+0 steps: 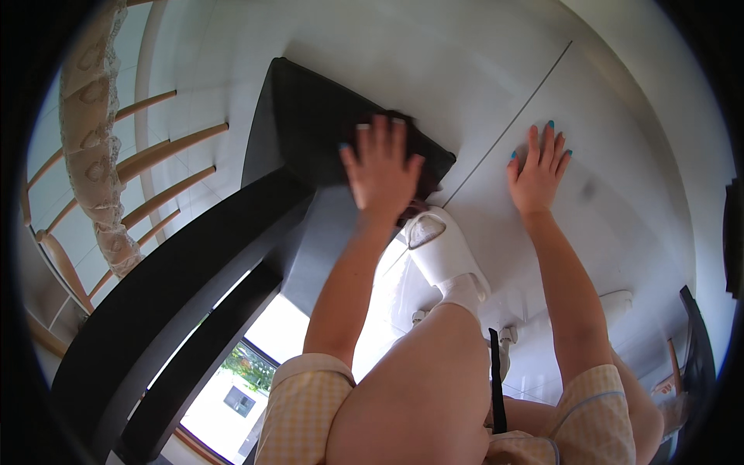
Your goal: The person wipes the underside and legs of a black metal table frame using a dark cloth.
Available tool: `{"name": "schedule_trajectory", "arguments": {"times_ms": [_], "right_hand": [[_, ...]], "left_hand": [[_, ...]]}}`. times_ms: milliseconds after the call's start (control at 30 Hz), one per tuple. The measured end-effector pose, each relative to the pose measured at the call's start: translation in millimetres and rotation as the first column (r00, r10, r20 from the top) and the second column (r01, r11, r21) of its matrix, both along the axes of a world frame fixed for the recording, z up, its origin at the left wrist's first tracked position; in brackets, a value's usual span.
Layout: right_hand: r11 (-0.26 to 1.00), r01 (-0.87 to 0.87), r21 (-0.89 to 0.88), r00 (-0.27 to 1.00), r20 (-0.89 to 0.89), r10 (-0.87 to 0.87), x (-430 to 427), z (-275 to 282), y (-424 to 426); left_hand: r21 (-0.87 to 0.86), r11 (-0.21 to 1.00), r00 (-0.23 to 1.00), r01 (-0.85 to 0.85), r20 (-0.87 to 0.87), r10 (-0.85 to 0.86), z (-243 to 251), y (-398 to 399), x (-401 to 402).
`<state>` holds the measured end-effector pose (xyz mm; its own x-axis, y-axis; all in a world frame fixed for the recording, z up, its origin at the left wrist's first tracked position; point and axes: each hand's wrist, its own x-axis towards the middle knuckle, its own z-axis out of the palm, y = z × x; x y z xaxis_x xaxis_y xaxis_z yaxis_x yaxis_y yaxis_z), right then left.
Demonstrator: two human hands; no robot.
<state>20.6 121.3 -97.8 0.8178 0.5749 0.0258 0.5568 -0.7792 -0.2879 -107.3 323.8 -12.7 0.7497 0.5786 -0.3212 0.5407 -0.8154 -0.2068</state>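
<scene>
My left hand (381,168) is pressed flat with its fingers spread, holding a dark cloth (430,185) beneath it. The cloth's edges show past the fingertips and beside the wrist, while most of it is hidden under the palm. Blur softens the hand and the cloth. Both are over the flat black base (311,96) of a piece of furniture. On the glossy white floor (482,87), my right hand (535,168) rests palm down with its fingers apart and nothing in it. A thin dark joint line (511,122) in the floor runs between the two hands.
My foot, in a white open-toed slipper (450,256), stands close to the base's near corner. Black rails (192,250) extend from the base to the lower left. Wooden chair legs (174,142) and a lace-edged fabric cover (90,133) are at the left. A window (238,401) shows below.
</scene>
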Motion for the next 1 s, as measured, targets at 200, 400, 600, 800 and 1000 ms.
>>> {"name": "schedule_trajectory", "arguments": {"times_ms": [200, 400, 600, 800, 1000], "right_hand": [[1.0, -0.019, -0.003, 1.0, -0.002, 0.019, -0.6, 1.5, -2.3], [1.0, -0.002, 0.004, 1.0, -0.016, 0.002, -0.9, 2.1, 2.1], [1.0, -0.004, 0.022, 1.0, 0.017, 0.004, 1.5, -2.7, -1.6], [1.0, 0.01, 0.013, 1.0, 0.026, -0.011, -1.3, 1.5, 4.9], [1.0, -0.009, -0.003, 1.0, 0.008, 0.009, -1.1, 0.3, 2.1]], "left_hand": [[0.246, 0.866, 0.9, -0.435, 0.083, 0.429, -4.3, 88.9, -12.3], [0.189, 0.76, 0.782, -0.622, 0.195, 0.591, -13.0, 151.5, 8.9], [0.226, 0.884, 0.912, -0.409, 0.136, 0.387, -18.3, 91.0, -1.6], [0.227, 0.93, 0.956, -0.29, 0.122, 0.268, -19.2, -7.2, 6.8], [0.033, 0.995, 0.995, -0.092, 0.04, 0.09, -27.6, -36.6, 48.1]]}}
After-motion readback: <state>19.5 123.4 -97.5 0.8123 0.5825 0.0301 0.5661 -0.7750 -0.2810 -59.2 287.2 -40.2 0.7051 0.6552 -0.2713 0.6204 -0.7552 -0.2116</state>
